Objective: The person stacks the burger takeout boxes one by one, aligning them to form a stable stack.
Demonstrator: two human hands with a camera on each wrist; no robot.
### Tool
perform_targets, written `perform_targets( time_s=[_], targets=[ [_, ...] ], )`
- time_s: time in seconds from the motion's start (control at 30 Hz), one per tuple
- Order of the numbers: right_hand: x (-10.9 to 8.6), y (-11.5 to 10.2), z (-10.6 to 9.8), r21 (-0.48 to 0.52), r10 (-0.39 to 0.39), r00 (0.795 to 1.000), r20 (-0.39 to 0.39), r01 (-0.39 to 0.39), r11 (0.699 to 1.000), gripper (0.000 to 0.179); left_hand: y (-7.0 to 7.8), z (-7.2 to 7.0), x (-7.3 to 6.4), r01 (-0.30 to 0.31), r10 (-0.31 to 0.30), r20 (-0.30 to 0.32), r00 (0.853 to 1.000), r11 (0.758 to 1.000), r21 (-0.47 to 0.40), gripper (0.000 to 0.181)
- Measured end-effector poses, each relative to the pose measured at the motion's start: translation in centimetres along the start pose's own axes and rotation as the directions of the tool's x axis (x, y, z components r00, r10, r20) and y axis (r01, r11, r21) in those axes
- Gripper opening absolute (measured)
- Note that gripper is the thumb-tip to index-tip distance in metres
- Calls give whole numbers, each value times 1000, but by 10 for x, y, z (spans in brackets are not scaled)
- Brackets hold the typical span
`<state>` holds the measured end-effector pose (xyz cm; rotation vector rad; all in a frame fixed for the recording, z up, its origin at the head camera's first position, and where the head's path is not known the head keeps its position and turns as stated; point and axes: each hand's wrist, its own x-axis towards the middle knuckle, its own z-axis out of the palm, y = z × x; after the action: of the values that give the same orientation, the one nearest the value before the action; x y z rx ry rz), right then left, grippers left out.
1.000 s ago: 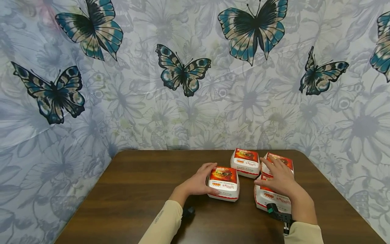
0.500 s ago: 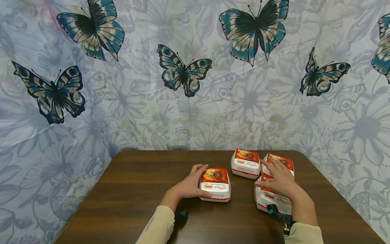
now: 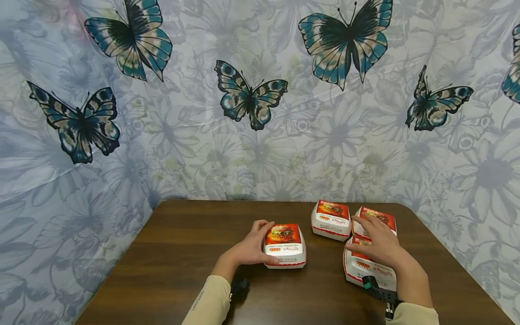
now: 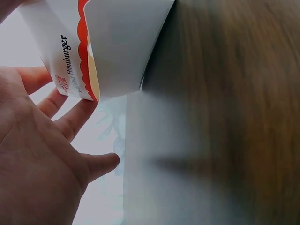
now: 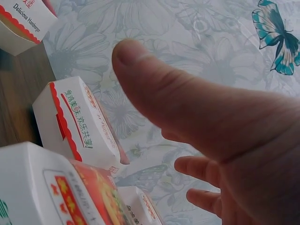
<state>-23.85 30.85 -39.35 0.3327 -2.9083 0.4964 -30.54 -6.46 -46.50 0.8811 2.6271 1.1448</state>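
Note:
Four-cornered cardboard hamburger boxes, white with red printed lids, stand on the brown table. My left hand (image 3: pixel 253 246) grips the leftmost hamburger box (image 3: pixel 284 243) by its left side, thumb at the front and fingers behind. In the left wrist view its white wall (image 4: pixel 124 44) and several fingers (image 4: pixel 77 117) show. Over the right group hovers my right hand (image 3: pixel 379 243), fingers spread and holding nothing. Beneath it are a near hamburger box (image 3: pixel 367 271) and a far-right one (image 3: pixel 386 219), both partly hidden. Another hamburger box (image 3: pixel 331 221) stands just left of them.
The wooden table (image 3: pixel 183 253) has rounded far corners. Behind it hangs a pale floral cloth (image 3: pixel 183 158) with printed butterflies. A black wrist camera mount (image 3: pixel 379 289) sits at my right wrist, close to the near box.
My left hand has moved left with its hamburger box, away from the right group, and slowed. My right hand stays over its boxes. The head view has shifted slightly.

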Motion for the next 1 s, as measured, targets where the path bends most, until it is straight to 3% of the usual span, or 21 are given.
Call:
perform_targets(
  time_s=[0.33, 0.57, 1.0],
  targets=[
    [-20, 18, -4, -12, 50, 997, 62, -50, 999, 91, -1, -4, -1, -1, 1, 10, 1000, 1000, -10, 110],
    [-31, 37, -2, 26, 35, 995, 93, -38, 999, 92, -2, -4, -1, -3, 3, 12, 1000, 1000, 2, 110],
    [-43, 61, -9, 129, 57, 966, 252, -92, 987, 102, -2, -9, -3, 8, -8, 9, 1000, 1000, 2, 109]
  ],
)
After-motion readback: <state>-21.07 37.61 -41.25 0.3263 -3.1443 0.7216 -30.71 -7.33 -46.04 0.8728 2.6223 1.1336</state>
